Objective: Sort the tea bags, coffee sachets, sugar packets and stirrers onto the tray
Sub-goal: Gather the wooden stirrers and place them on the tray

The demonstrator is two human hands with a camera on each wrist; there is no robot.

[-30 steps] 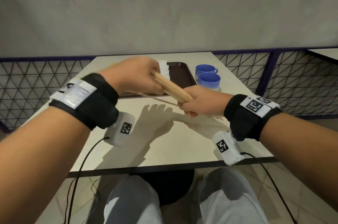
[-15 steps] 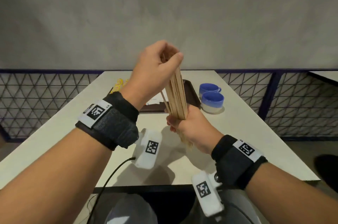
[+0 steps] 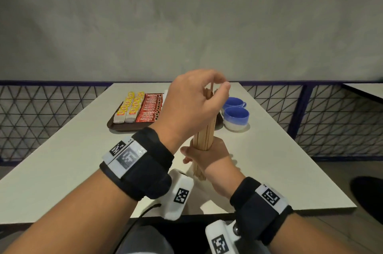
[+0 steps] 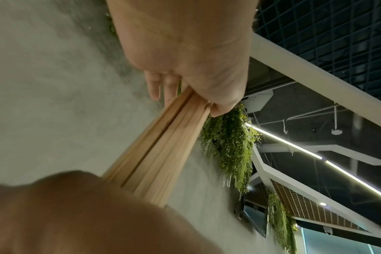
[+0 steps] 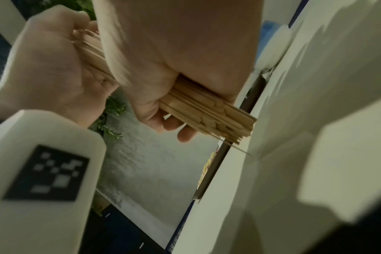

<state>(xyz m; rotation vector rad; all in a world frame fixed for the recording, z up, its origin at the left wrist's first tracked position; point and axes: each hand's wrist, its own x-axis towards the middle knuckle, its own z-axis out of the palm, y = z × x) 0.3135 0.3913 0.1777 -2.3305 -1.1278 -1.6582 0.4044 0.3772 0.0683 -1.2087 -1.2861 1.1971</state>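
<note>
Between your two hands stands the bundle of wooden stirrers point(image 3: 205, 135), upright, with its lower ends at or just above the white table point(image 3: 62, 171). Your right hand point(image 3: 207, 156) is wrapped around the lower part of the bundle, fingers curled about it, while your left hand point(image 3: 190, 106) closes over the top ends, thumb and fingers gathered on the tips; the left wrist view shows those fingers bent round the upper ends. Beyond your left hand, well apart from the bundle, sits the brown tray point(image 3: 120, 127). On it, two rows of yellow-tagged tea bags point(image 3: 129, 106) lie side by side, and just to their right is a stack of red Nescafe coffee sachets point(image 3: 150, 108). A sliver of white shows past the sachets; it may be the sugar packets, but your hand hides most of it, so I cannot tell. Past your right hand, beside the tray, stand two blue-and-white cups point(image 3: 236, 117). By the look of it, the tea and coffee are sorted, and the stirrers are what remains: you appear to be squaring their ends before laying them on the part of the tray hidden behind your left hand.
</note>
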